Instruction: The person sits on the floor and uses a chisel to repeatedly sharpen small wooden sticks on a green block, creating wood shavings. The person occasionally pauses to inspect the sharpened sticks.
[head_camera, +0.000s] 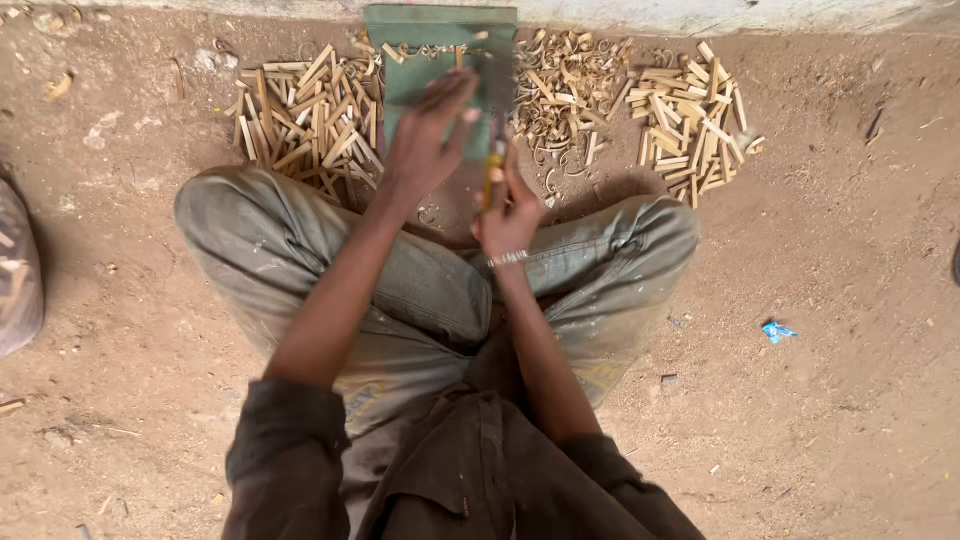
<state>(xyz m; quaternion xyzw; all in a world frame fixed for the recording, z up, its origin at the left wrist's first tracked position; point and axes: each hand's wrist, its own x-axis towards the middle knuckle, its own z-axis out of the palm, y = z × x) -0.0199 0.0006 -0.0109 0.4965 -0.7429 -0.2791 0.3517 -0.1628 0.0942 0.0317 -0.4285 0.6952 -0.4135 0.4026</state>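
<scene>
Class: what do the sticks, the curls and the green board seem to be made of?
Sticks: pale split wood or bamboo, raw and matt. Curls: thin shavings of the same tan material, probably. Green board: flat with a painted-looking surface; its core cannot be told.

The person sat cross-legged, both forearms stretched forward between the knees. The left hand (425, 135) hovered blurred, fingers loosely spread and pointing ahead. The right hand (508, 208) was curled shut, wrist bent upward.
</scene>
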